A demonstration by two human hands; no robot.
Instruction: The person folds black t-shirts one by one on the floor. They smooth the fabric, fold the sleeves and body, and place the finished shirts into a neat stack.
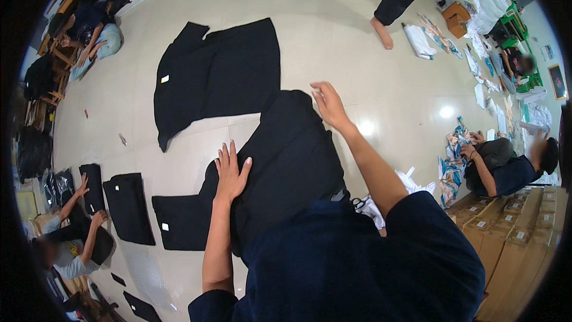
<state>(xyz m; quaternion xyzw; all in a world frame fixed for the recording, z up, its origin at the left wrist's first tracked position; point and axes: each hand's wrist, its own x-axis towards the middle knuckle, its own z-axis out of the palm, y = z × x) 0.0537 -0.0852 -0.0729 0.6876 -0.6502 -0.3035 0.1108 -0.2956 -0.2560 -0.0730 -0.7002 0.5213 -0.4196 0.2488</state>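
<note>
My left hand rests flat with fingers spread on the black cloth over my bent legs. I cannot tell whether that cloth is my trousers or a separate garment. My right hand is raised beside its right edge, fingers loosely apart and holding nothing. Ahead of me on the floor lies a spread black garment, slightly creased, with a small pale label near its left side. To the left of my legs is a folded black garment bearing a white label; its right part is hidden.
At left, a person's hands press a narrow folded black garment beside another folded one. At right, a person handles patterned cloth near cardboard boxes. Someone's bare foot stands ahead. White cloth lies by my right side.
</note>
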